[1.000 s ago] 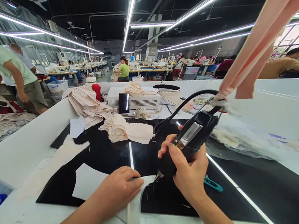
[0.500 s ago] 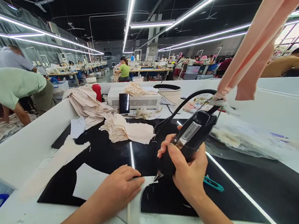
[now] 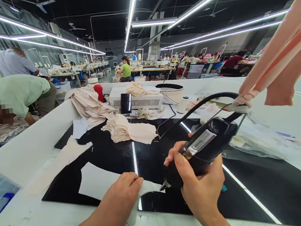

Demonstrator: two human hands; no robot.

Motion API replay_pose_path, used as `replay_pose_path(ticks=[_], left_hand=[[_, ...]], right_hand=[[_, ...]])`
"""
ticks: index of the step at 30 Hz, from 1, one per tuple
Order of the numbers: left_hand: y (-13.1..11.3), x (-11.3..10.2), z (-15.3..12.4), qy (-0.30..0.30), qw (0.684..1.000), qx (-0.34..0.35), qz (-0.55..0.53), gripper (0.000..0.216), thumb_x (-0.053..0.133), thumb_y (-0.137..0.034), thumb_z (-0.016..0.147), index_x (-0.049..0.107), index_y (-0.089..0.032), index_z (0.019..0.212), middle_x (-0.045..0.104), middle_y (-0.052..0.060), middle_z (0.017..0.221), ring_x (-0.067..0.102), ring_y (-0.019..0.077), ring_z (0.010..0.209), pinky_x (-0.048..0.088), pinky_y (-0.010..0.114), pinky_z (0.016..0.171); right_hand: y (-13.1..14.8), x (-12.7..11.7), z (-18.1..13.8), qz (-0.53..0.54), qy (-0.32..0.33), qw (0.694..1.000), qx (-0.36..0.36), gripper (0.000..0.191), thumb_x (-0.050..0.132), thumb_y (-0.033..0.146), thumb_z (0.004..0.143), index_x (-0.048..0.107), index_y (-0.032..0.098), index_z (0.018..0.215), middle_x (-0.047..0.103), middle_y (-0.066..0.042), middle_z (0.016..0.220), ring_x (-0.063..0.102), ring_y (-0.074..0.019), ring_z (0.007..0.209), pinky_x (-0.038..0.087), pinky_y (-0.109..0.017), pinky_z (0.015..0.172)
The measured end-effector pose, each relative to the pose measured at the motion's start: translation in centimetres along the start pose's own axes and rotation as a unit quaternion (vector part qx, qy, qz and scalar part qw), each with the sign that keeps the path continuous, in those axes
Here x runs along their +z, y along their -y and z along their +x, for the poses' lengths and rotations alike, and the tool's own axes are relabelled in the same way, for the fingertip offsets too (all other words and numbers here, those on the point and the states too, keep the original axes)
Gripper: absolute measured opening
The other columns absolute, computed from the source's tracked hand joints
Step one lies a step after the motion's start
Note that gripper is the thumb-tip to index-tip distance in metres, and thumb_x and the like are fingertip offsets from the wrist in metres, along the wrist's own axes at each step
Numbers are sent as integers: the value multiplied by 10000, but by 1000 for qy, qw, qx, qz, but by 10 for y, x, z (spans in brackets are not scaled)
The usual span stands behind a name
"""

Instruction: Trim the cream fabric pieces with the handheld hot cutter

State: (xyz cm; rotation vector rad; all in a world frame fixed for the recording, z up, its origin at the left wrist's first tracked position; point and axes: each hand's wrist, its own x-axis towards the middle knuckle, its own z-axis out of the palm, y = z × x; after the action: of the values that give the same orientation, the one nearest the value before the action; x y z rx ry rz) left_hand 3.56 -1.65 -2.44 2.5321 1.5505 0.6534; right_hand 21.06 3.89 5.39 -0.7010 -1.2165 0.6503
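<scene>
My right hand is closed around a black corded hand tool with a silver plate, its metal tip pointing down at the edge of a pale fabric piece on the black table top. My left hand lies flat on that fabric just left of the tip, fingers together and pressing it down. The tool's black cable loops up toward a hanging pink cloth strip.
A stack of cream fabric pieces lies mid-table, more cloth, a white machine and a red bottle behind. A clear plastic bag lies right. A person bends over at left; others work at far tables.
The view has shifted a little, so the table sits lower and nearer. My right hand with the tool has moved slightly right; the left hand stays on the fabric. The person at left bent down.
</scene>
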Motion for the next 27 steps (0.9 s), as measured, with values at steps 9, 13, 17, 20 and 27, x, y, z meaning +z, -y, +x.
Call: replay_pose_path(ticks=[9,13,17,20,27], left_hand=[[0,-11,1,23,999,12,30,426,509,152,793,607,-174,1051,651,62,1159,651,209,1034,608,309,843],[-2,-8,1,38,993,32,104,433,523,127,811,596,-174,1113,677,44,1056,676,200,926,601,275,743],[-8,4,0,2,981,48,186,334,686,-85,909,583,-184,1211,685,52,991,682,214,835,581,288,676],[-14,7,0,-16,976,67,205,478,819,-353,880,579,-193,1262,681,54,960,685,241,845,589,334,715],[-15,11,-4,-31,974,82,207,610,833,-523,836,582,-174,1267,688,125,1108,676,288,1005,573,400,866]], right_hand=[[4,0,-7,-20,-8,1000,-5,210,750,251,853,575,268,968,672,46,808,630,-137,560,550,-313,568],[5,0,-10,-28,-15,999,10,229,765,265,850,580,263,986,675,26,821,644,-150,585,562,-331,595],[6,1,-14,-15,-13,1000,15,277,777,282,845,575,267,1034,683,20,822,645,-160,596,573,-335,603],[7,0,-16,-11,-10,1000,20,283,779,272,848,572,274,1040,683,23,829,642,-152,585,577,-318,582],[7,0,-16,10,-1,1000,27,293,779,258,848,579,267,1062,678,24,811,633,-148,564,567,-303,539]])
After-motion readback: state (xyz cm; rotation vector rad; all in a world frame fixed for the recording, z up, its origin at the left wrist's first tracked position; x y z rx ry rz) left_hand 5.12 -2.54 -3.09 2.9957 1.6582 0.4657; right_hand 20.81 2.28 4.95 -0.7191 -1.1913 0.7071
